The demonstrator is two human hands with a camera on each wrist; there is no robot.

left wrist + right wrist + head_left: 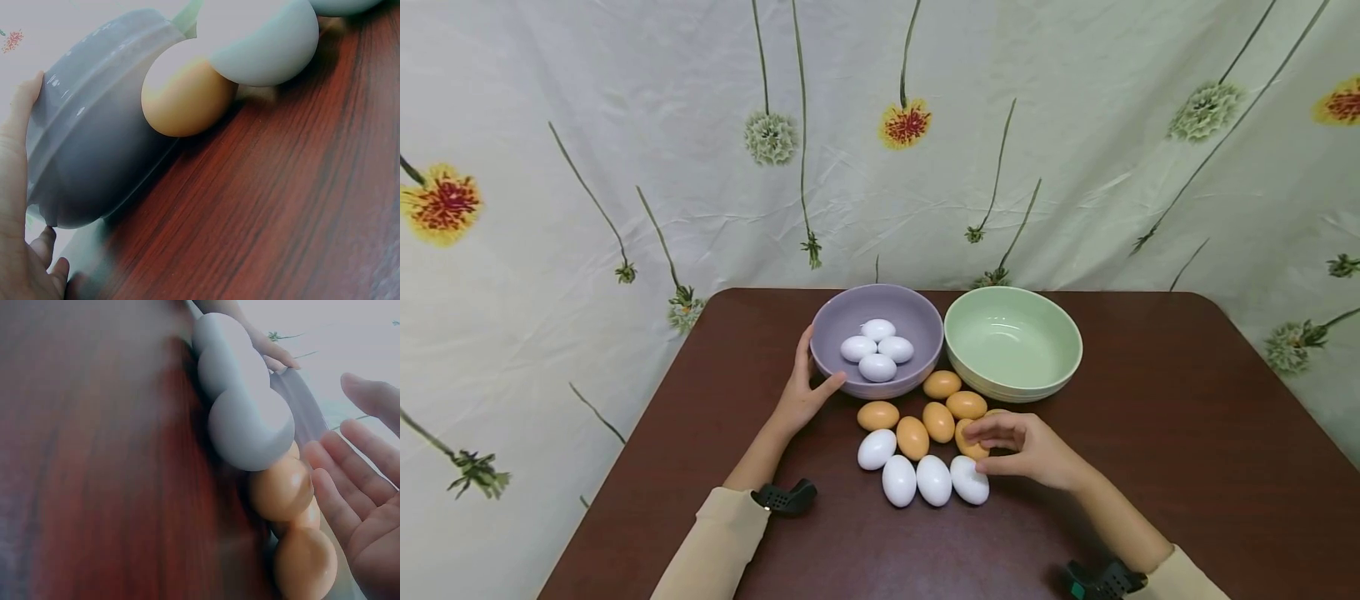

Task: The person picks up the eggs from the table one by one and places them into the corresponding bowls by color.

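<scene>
Several white eggs (877, 367) lie in a purple bowl (917, 321). My left hand (797, 400) holds this bowl at its left side, thumb toward the front and fingers around the outer wall. On the table before the bowls, several brown eggs (913, 437) lie close together, with a row of white eggs (934, 481) nearer to me. Over the right end of this group is my right hand (1026, 450), its fingers apart and nothing in its grasp. In the right wrist view, the palm (381, 537) is bare and the fingertips are beside the eggs.
A green bowl (1011, 337) with no eggs inside stands right beside the purple one. The dark red-brown table (1150, 400) extends to both sides. Behind it hangs a pale flowered cloth (850, 200). Each wrist wears a black band (786, 497).
</scene>
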